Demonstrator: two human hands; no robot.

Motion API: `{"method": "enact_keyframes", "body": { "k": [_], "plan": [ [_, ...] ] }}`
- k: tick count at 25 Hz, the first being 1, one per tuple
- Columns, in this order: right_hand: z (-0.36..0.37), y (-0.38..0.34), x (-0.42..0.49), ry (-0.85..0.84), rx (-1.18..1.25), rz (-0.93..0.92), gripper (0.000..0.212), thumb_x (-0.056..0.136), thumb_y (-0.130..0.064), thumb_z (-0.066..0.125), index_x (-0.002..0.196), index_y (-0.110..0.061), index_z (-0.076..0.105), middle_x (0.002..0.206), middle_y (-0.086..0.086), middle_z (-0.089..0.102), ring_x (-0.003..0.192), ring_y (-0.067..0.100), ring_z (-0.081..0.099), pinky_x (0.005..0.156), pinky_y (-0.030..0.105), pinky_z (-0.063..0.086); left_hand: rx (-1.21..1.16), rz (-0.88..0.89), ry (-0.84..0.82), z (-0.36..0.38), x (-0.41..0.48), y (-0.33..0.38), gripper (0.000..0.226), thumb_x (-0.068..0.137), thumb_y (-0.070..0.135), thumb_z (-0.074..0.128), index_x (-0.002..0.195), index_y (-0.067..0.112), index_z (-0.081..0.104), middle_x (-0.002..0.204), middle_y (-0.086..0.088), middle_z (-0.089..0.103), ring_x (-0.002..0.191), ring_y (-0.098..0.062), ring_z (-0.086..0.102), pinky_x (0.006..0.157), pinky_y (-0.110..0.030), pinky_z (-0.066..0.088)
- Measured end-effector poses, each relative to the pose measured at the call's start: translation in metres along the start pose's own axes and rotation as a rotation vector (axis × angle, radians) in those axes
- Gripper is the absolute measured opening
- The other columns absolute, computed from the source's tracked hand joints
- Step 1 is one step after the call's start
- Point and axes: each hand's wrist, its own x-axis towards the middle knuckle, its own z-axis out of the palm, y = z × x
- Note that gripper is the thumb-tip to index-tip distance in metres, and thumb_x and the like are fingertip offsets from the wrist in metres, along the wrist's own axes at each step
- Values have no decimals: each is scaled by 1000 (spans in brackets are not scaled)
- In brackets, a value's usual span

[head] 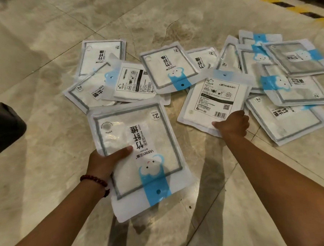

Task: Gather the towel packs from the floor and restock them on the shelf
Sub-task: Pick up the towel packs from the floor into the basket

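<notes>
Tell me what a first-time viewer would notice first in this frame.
The scatter of white-and-blue towel packs overlapping across the tiled floor draws the eye first. In the foreground the left hand holds a face-up pack closest to the camera, while the right hand grips the near edge of a barcode-side-up pack at the pile's middle. Yellow-and-black striped tape crosses the top right corner.

Floor: glossy beige stone-tile floor point(46, 128), hairline crack running near the top centre.
On it: white-and-blue plastic towel packs point(166, 70), scattered and overlapping across the middle.
Far edge: yellow-and-black hazard stripe point(286, 5), top right.
</notes>
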Motion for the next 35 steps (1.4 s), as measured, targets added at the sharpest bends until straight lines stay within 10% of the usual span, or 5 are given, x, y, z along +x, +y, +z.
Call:
{"method": "enact_keyframes", "body": {
  "k": [11, 22, 30, 35],
  "plan": [
    [-45, 23, -75, 159, 686, -180, 33, 86, 2, 56, 114, -16, 50, 111, -3, 59, 100, 11, 58, 79, 16, 42, -19, -20, 97, -4, 1, -1, 22, 69, 4, 77, 83, 14, 62, 84, -5, 67, 65, -15, 67, 50, -24, 56],
    [-36, -7, -141, -647, 553, -549, 33, 84, -2, 62, 97, -30, 51, 98, -17, 61, 90, -2, 61, 73, 15, 54, -48, -104, 4, -5, -11, 8, 48, 64, 60, 66, 90, 20, 64, 86, -1, 69, 79, -19, 65, 66, -28, 50],
    [5, -41, -155, -815, 261, -683, 29, 88, -14, 60, 114, -15, 47, 101, -12, 59, 89, 6, 57, 71, 9, 45, -191, 12, 26, -27, -3, 13, 25, 74, -6, 67, 95, 9, 66, 69, 4, 73, 63, -10, 70, 51, -22, 55],
    [25, -71, -102, -449, 367, -576, 25, 88, -24, 61, 109, -12, 55, 90, -4, 58, 79, 7, 55, 70, 19, 45, -209, 53, 81, -36, 11, 22, 24, 74, -6, 68, 89, 12, 65, 63, 8, 71, 58, -7, 69, 49, -20, 54]
  ]
}}
